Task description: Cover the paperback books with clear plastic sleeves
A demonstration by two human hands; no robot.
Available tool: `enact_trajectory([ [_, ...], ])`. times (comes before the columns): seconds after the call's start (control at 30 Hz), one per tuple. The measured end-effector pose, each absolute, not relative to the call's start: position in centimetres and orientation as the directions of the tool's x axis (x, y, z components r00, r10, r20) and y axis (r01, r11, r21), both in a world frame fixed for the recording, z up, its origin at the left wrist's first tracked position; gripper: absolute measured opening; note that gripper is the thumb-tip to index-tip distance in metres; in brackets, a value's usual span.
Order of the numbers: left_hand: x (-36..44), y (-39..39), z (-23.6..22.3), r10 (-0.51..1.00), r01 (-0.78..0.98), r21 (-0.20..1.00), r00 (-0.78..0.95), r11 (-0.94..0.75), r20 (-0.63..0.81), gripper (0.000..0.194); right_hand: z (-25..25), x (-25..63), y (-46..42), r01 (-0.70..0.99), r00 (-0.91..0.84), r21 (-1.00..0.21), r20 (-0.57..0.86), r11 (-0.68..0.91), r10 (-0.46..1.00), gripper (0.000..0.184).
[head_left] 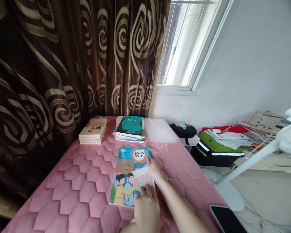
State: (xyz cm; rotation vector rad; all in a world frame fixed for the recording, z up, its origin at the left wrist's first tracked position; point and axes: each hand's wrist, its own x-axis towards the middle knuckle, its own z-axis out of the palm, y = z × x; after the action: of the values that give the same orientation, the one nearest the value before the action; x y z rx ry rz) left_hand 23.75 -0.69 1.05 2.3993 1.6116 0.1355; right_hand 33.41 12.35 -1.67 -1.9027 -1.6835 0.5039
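Left hand (147, 207), fingers slightly apart, rests on the blue textbook (127, 176) at its five o'clock; right hand (155, 170) touches its edge at two, grip unclear. On the pink quilting (80, 181), cream books (93, 131) sit at eleven from it, a teal-topped pile (129, 126) at twelve, translucent sheets (162, 130) at one.

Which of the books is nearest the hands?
The blue book lying alone in front: left hand and right hand touch it, while the cream stack and teal-topped stack lie farther back.
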Motion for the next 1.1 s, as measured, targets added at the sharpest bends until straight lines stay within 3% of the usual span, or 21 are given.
enact_trajectory([
  [0.07,21.0,0.5,2.5,0.941,0.909,0.252,0.338,-0.332,0.020,0.042,-1.7,33.1,12.4,0.766,0.160,-0.638,0.068,-0.081,0.985,0.048],
  [0.17,16.2,3.9,3.6,0.969,0.990,0.103,0.066,-0.092,0.237,0.034,-1.7,32.9,12.3,0.751,0.177,-0.653,0.066,-0.092,0.982,0.050],
  [0.23,13.8,6.3,3.2,0.975,0.990,0.115,-0.104,0.083,0.195,0.035,-1.7,32.7,12.1,0.748,0.188,-0.656,0.070,-0.096,0.980,0.052],
  [0.3,12.4,8.3,2.2,0.980,0.982,0.154,-0.132,0.109,0.148,0.035,-1.6,32.6,11.9,0.751,0.198,-0.653,0.078,-0.100,0.977,0.053],
  [0.47,12.4,10.3,0.0,0.983,0.980,0.184,-0.108,0.081,0.145,0.042,-1.0,32.4,11.8,0.778,0.230,-0.613,0.076,-0.136,0.970,0.051],
  [0.63,12.3,10.7,0.1,0.983,0.986,0.147,-0.105,0.082,0.151,0.048,-0.4,32.0,12.0,0.822,0.258,-0.532,0.033,-0.202,0.965,0.037],
  [0.77,12.7,10.6,0.3,0.966,0.999,0.006,-0.047,0.047,0.254,0.046,-0.1,31.6,11.9,0.843,0.275,-0.484,0.011,-0.236,0.961,0.031],
  [0.87,15.1,10.6,-0.4,0.955,0.991,-0.060,0.134,-0.122,0.264,0.046,0.1,31.5,11.8,0.852,0.265,-0.470,0.007,-0.231,0.964,0.031],
  [0.97,18.3,11.5,-1.4,0.940,0.952,0.036,0.292,-0.303,0.177,0.048,0.2,31.5,11.9,0.861,0.245,-0.461,0.008,-0.214,0.969,0.033],
  [1.1,20.1,13.9,-1.5,0.947,0.942,0.131,0.294,-0.310,0.130,0.055,0.1,31.6,12.0,0.875,0.224,-0.441,0.006,-0.199,0.975,0.036],
])
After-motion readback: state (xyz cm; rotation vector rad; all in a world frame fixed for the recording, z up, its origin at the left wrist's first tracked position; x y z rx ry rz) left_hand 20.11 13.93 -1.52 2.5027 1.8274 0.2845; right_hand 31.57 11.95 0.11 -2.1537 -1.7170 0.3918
